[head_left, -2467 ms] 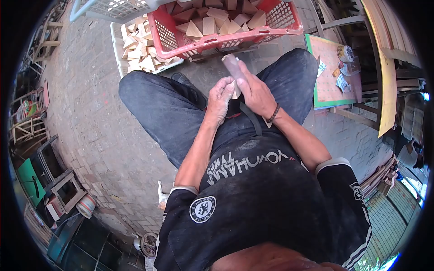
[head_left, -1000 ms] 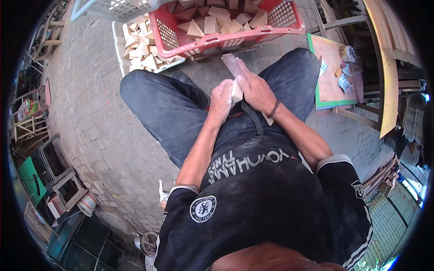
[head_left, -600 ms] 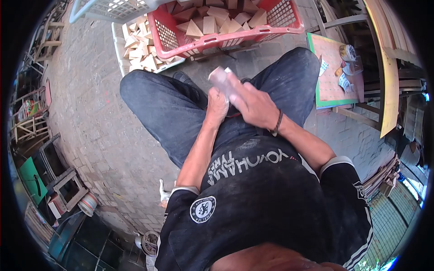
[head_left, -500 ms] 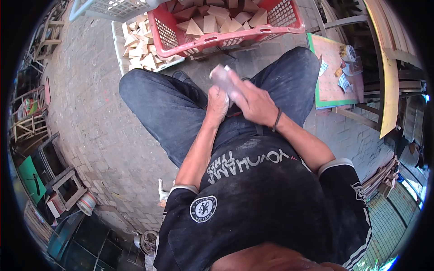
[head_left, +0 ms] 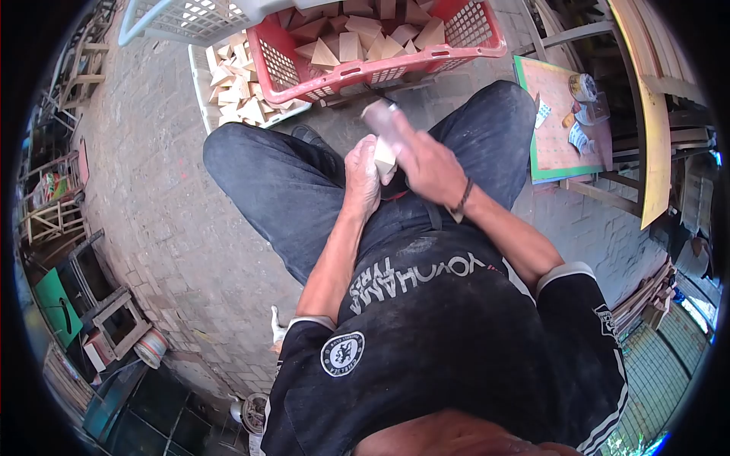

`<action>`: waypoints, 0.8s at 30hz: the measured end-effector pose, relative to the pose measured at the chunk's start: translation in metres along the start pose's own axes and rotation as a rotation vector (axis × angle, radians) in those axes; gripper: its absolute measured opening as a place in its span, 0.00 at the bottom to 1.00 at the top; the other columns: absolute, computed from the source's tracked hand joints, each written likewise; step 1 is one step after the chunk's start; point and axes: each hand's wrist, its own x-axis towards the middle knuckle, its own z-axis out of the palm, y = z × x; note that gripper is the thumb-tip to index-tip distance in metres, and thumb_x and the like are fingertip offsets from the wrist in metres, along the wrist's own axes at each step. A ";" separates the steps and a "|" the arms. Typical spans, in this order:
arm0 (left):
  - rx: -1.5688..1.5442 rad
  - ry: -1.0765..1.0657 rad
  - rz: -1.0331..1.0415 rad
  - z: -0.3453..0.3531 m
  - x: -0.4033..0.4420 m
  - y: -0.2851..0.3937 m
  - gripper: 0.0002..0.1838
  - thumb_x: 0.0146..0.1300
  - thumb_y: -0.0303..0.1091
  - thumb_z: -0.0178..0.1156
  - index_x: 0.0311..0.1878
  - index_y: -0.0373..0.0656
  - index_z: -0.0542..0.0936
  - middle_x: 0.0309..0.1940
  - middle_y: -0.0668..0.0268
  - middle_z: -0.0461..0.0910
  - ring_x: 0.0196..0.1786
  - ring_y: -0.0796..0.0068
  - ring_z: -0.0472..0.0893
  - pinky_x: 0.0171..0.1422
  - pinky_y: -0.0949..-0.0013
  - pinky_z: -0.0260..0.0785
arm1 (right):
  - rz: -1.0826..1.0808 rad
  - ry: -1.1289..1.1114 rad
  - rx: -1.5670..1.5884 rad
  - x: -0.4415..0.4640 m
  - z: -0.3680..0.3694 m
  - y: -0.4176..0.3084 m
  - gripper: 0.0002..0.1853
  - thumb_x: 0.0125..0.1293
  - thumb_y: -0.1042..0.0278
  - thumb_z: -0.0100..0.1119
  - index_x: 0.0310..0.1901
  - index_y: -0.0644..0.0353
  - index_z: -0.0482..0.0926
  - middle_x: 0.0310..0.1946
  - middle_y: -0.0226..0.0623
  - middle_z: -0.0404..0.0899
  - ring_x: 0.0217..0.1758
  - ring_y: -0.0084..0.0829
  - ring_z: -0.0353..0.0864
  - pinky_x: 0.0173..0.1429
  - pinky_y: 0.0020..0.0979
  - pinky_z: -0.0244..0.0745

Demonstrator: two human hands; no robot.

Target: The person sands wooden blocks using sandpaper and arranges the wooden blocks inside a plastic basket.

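Observation:
My left hand (head_left: 362, 173) is closed round a small pale wooden block (head_left: 385, 156), above my lap between my knees. My right hand (head_left: 432, 169) grips a longer brownish-pink sanding block (head_left: 382, 120), slightly blurred, whose far end points up and to the left. That block lies over or against the top of the pale block; whether they touch is hard to tell. The lower end of the long block shows near my right wrist, under the bracelet.
Beyond my knees a red crate (head_left: 365, 70) holds several wooden wedges. Behind its left side a white crate (head_left: 204, 95) has more wedges, under a pale blue basket (head_left: 182, 23). To the right stands a green-edged board (head_left: 559, 156) with a tin (head_left: 582, 87).
My right hand and the long block have slid back and forth over my left hand. My left hand has turned, and the pale block shows again.

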 end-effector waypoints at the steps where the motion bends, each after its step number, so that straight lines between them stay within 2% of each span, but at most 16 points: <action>1: -0.040 0.013 0.007 -0.001 -0.002 -0.001 0.21 0.78 0.51 0.52 0.46 0.41 0.79 0.28 0.69 0.79 0.23 0.82 0.74 0.23 0.79 0.61 | -0.040 -0.046 0.016 -0.010 -0.005 -0.018 0.32 0.76 0.56 0.48 0.78 0.55 0.57 0.40 0.57 0.77 0.40 0.59 0.81 0.45 0.52 0.78; 2: -0.042 0.018 0.001 -0.003 -0.005 -0.003 0.21 0.78 0.51 0.52 0.46 0.41 0.79 0.28 0.69 0.79 0.23 0.82 0.74 0.23 0.79 0.61 | -0.134 -0.047 0.009 -0.019 -0.001 -0.023 0.33 0.76 0.55 0.48 0.78 0.55 0.57 0.39 0.55 0.76 0.39 0.58 0.82 0.44 0.51 0.78; 5: -0.163 -0.027 -0.007 -0.005 0.000 -0.003 0.21 0.78 0.51 0.52 0.48 0.40 0.78 0.32 0.68 0.80 0.26 0.81 0.76 0.22 0.78 0.64 | -0.128 0.019 0.054 -0.007 0.003 -0.005 0.32 0.76 0.56 0.48 0.78 0.56 0.57 0.39 0.54 0.77 0.38 0.58 0.82 0.44 0.50 0.78; 6: -0.285 -0.155 -0.011 -0.012 0.004 -0.009 0.16 0.79 0.44 0.52 0.50 0.40 0.78 0.36 0.68 0.81 0.29 0.80 0.79 0.21 0.79 0.66 | -0.106 0.101 0.014 0.003 0.017 0.019 0.33 0.75 0.57 0.49 0.78 0.55 0.56 0.39 0.55 0.77 0.38 0.58 0.82 0.43 0.50 0.78; 7: -0.280 -0.157 -0.014 -0.010 0.001 -0.004 0.16 0.79 0.44 0.52 0.50 0.40 0.78 0.36 0.68 0.81 0.29 0.80 0.79 0.21 0.79 0.66 | -0.104 0.106 0.018 0.002 0.017 0.017 0.33 0.75 0.57 0.49 0.78 0.55 0.56 0.39 0.55 0.77 0.38 0.58 0.82 0.43 0.50 0.78; 9: -0.295 -0.110 -0.046 -0.005 0.000 0.004 0.15 0.79 0.44 0.52 0.50 0.41 0.78 0.35 0.68 0.81 0.29 0.80 0.79 0.22 0.79 0.68 | -0.027 0.108 0.033 0.006 0.016 0.011 0.34 0.75 0.58 0.50 0.79 0.55 0.56 0.40 0.56 0.77 0.38 0.59 0.82 0.43 0.50 0.78; 10: -0.275 -0.049 -0.032 -0.002 -0.001 0.006 0.15 0.78 0.44 0.52 0.51 0.42 0.78 0.35 0.69 0.80 0.29 0.81 0.80 0.24 0.78 0.69 | -0.092 0.075 0.054 -0.003 0.007 -0.010 0.34 0.76 0.57 0.50 0.79 0.56 0.56 0.41 0.57 0.77 0.38 0.59 0.82 0.43 0.50 0.78; 11: -0.229 0.204 0.011 0.012 0.000 0.000 0.16 0.78 0.46 0.53 0.50 0.42 0.78 0.34 0.68 0.81 0.27 0.80 0.77 0.22 0.77 0.65 | -0.177 0.038 0.072 -0.011 0.006 -0.023 0.33 0.76 0.57 0.50 0.78 0.57 0.57 0.40 0.56 0.77 0.37 0.59 0.82 0.43 0.51 0.78; 13: -0.322 0.276 -0.038 0.024 -0.003 0.011 0.15 0.79 0.45 0.51 0.49 0.43 0.78 0.33 0.68 0.80 0.28 0.80 0.77 0.22 0.77 0.65 | -0.141 -0.081 0.052 -0.012 -0.002 -0.030 0.32 0.76 0.60 0.50 0.77 0.62 0.58 0.47 0.57 0.78 0.45 0.58 0.81 0.51 0.46 0.77; 14: -0.285 0.112 -0.061 0.009 -0.001 0.004 0.15 0.79 0.45 0.50 0.48 0.43 0.78 0.32 0.67 0.79 0.27 0.80 0.77 0.22 0.77 0.65 | -0.137 -0.083 0.050 -0.006 0.005 -0.015 0.32 0.76 0.60 0.50 0.77 0.62 0.58 0.47 0.57 0.78 0.45 0.58 0.81 0.51 0.46 0.77; 15: -0.245 -0.052 -0.078 -0.007 0.002 -0.001 0.15 0.80 0.44 0.49 0.46 0.43 0.77 0.31 0.67 0.79 0.27 0.79 0.77 0.22 0.77 0.65 | -0.115 0.030 0.048 0.007 0.019 0.013 0.33 0.76 0.58 0.50 0.78 0.59 0.58 0.43 0.56 0.77 0.41 0.58 0.81 0.47 0.48 0.78; 16: -0.266 -0.098 -0.104 -0.007 0.002 0.001 0.14 0.80 0.43 0.48 0.45 0.43 0.77 0.29 0.67 0.77 0.25 0.79 0.76 0.21 0.77 0.64 | -0.095 0.145 0.048 0.017 0.022 0.019 0.33 0.75 0.56 0.50 0.78 0.56 0.57 0.39 0.56 0.76 0.37 0.58 0.82 0.43 0.50 0.78; 19: -0.273 -0.060 -0.087 -0.004 0.000 0.001 0.14 0.79 0.42 0.49 0.50 0.42 0.77 0.33 0.70 0.79 0.27 0.82 0.76 0.23 0.80 0.64 | -0.036 0.083 0.026 0.007 0.010 0.001 0.33 0.75 0.55 0.50 0.78 0.56 0.57 0.38 0.55 0.75 0.37 0.58 0.82 0.42 0.50 0.78; 21: -0.276 0.202 -0.038 0.013 -0.005 0.002 0.13 0.79 0.42 0.50 0.51 0.43 0.77 0.36 0.70 0.80 0.33 0.80 0.80 0.24 0.79 0.68 | -0.224 0.018 0.007 -0.012 0.006 -0.023 0.34 0.75 0.55 0.50 0.79 0.55 0.57 0.37 0.55 0.75 0.36 0.57 0.82 0.41 0.51 0.78; 23: -0.284 0.296 -0.069 0.026 -0.004 0.011 0.14 0.79 0.43 0.49 0.51 0.43 0.76 0.33 0.69 0.79 0.28 0.81 0.78 0.23 0.79 0.66 | -0.252 -0.002 -0.001 -0.010 0.005 -0.020 0.34 0.75 0.55 0.50 0.79 0.55 0.56 0.37 0.54 0.75 0.35 0.57 0.82 0.40 0.50 0.78; 24: -0.270 0.120 -0.096 0.008 0.000 0.002 0.16 0.79 0.46 0.48 0.49 0.43 0.76 0.31 0.68 0.79 0.26 0.80 0.77 0.23 0.78 0.65 | -0.252 -0.002 -0.001 -0.003 0.010 -0.005 0.34 0.75 0.55 0.50 0.79 0.55 0.56 0.37 0.54 0.75 0.35 0.57 0.82 0.40 0.50 0.78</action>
